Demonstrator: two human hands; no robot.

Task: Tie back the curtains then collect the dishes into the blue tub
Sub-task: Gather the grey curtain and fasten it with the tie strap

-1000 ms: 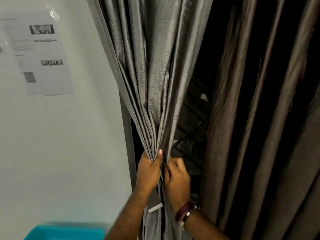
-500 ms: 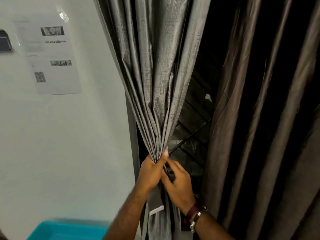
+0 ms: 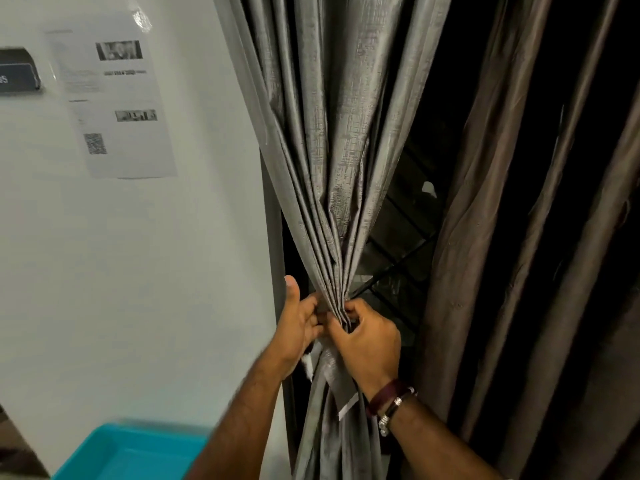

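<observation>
Standing nearest, the blue tub (image 3: pixel 121 452) waits low by the wall, and no dishes can be seen in the part that shows. Just beyond it, both hands meet at the gathered grey curtain (image 3: pixel 332 168): the left hand (image 3: pixel 298 327) pinches the bunch with its thumb lifted free, and the right hand (image 3: pixel 367 341) curls its fingers tight around the folds and a strip of tie-back (image 3: pixel 341 382). Farther right, the brown curtain (image 3: pixel 502 237) hangs loose. I'd judge the tying barely half done, with the dishes untouched.

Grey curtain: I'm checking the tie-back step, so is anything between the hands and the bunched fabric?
Nothing visible. The left hand and right hand already grip the gathered grey curtain directly at its pinched waist.
</observation>
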